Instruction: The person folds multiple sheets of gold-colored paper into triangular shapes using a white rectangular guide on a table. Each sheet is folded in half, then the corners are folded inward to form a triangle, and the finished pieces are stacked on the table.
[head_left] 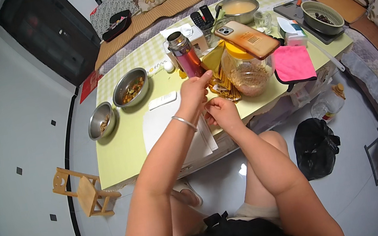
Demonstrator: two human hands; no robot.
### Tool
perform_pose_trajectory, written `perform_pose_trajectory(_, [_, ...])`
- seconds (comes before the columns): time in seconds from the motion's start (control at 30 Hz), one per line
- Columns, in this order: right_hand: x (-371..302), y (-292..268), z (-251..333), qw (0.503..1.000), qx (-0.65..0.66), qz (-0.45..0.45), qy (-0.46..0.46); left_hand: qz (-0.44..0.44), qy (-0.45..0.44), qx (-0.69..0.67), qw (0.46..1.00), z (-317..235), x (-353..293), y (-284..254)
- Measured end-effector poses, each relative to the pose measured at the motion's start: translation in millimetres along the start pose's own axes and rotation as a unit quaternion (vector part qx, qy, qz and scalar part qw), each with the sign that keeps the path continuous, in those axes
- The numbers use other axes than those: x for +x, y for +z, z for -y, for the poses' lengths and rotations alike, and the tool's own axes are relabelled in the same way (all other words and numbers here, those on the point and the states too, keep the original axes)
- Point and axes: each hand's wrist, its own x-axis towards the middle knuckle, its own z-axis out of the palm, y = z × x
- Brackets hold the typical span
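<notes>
My left hand, with a silver bangle at the wrist, is closed, its thumb pointing up beside a purple-and-orange vacuum flask. Close beside it, my right hand has its fingers pinched together. The fingertips of both nearly meet over the table's near edge; what they hold is too small or hidden to make out. Behind them lies a pile of shiny gold folded sheets. Under my left forearm are white sheets, with a white remote control at their far edge.
A clear jar with a yellow lid carries a phone. Right of it lies a pink cloth. Metal bowls of food stand left; a basin and a strainer are farther back. A black bag sits on the floor.
</notes>
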Motion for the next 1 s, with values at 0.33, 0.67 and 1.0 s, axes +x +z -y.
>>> perform_pose_trajectory(0.33, [-32.9,11.8,15.7,0.741,-0.508,0.312,-0.310,0.003,0.246,0.455,0.856,43.6,-96.0,-170.9])
perform_pose_trajectory(0.67, [-47.7,34.4,23.3,0.613,-0.658,0.377,-0.222,0.099,0.283,0.701,0.647,75.8,-147.7,-199.5])
perform_pose_trajectory(1.0, [-30.5,3.1,36.4,0.719,-0.512,0.426,-0.199,0.057,0.291,0.612,0.733,82.1,-155.8,-218.8])
